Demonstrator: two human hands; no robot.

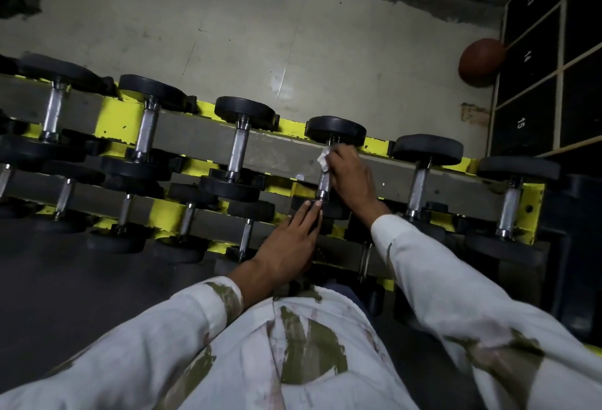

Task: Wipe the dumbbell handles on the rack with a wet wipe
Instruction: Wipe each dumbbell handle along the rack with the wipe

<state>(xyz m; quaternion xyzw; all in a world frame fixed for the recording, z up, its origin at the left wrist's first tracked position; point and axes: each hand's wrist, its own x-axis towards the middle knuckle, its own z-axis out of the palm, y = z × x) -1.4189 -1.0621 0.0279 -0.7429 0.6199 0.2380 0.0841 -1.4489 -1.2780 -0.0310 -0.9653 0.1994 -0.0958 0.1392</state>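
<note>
Head view looks down on a long rack (112,116), yellow and grey, which carries two rows of dumbbells across the scene from left to right. These dumbbells look heavy and stiff, with black round heads and thin metal handles, so I judge it is better to wipe them in place and not to lift them. The dumbbell in work (335,131) is the fourth from the left in the far row. Its handle (323,184) is bare metal, probably ridged, and may become slippery when wet. The right hand (350,175) is closed around the wet wipe (323,158) at the far end of this handle. The wipe is small, soft and light and could bunch or tear, so it is best kept flat under the fingers. The left hand (290,246) lies with straight fingers on the near head, holding nothing, and seems only to steady it. The heads at both ends limit the stroke, and neighbour dumbbells stand near on each side. Dark numbered lockers (527,57) stand at the far right, with a brown ball (481,62) just beside them, well apart from the work.
</note>
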